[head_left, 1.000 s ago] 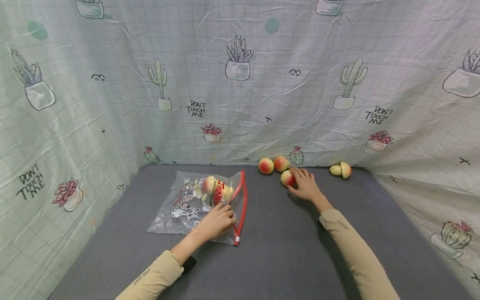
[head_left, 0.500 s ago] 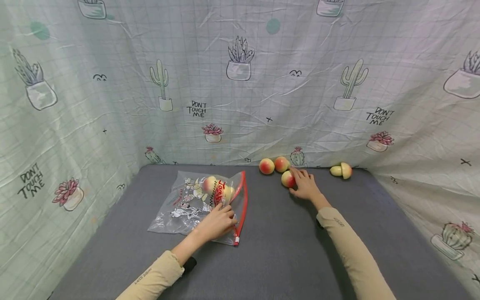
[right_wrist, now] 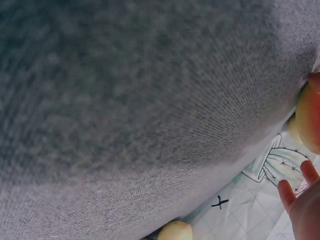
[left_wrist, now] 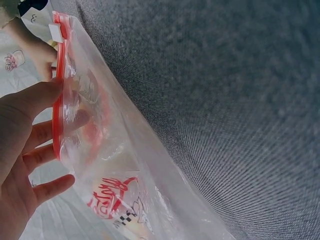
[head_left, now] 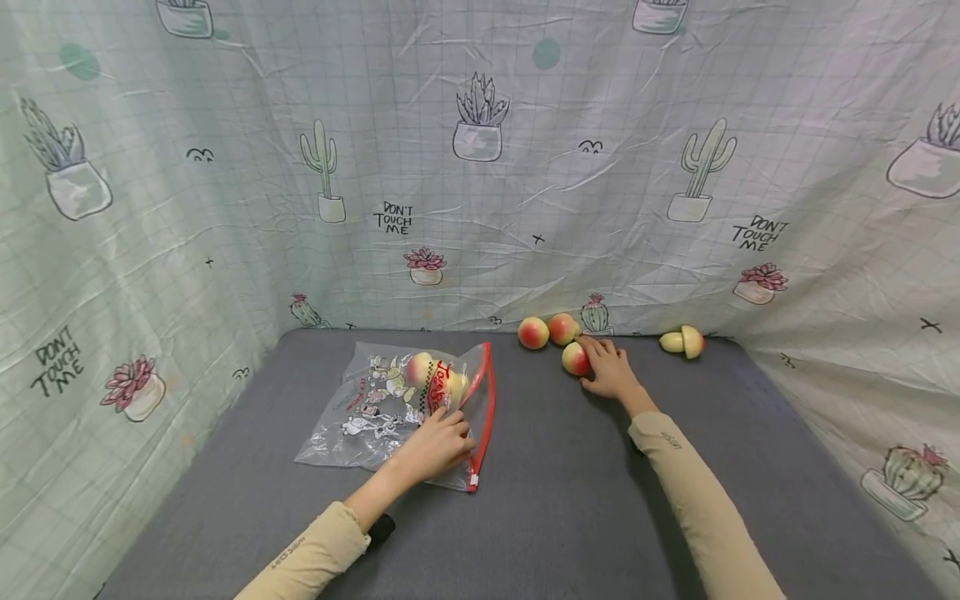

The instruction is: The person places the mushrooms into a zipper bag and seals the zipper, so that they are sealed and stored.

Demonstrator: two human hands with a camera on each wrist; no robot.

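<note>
A clear zip bag [head_left: 375, 400] with a red zip edge and printed cartoon figures lies left of the middle of the table. Inside it show a red-and-yellow peach [head_left: 420, 369] and a second yellowish piece. My left hand [head_left: 435, 446] pinches the bag's zip edge; in the left wrist view the thumb [left_wrist: 42, 95] is outside and a finger shows through the plastic. Toward the back, my right hand [head_left: 613, 371] grips another peach [head_left: 575, 359] from its right side. The right wrist view catches this peach [right_wrist: 310, 117] at its edge, thumb on it, two fingertips apart from it.
Two more peaches, one at the left [head_left: 533, 332] and one beside it [head_left: 562, 328], sit at the table's back edge. A yellow mushroom-shaped piece [head_left: 683, 342] lies at the back right. A patterned curtain [head_left: 480, 208] hangs around the grey table [head_left: 540, 500].
The right forearm has shifted slightly to the left, while its hand stays at the peach. The left hand and the bag have hardly moved.
</note>
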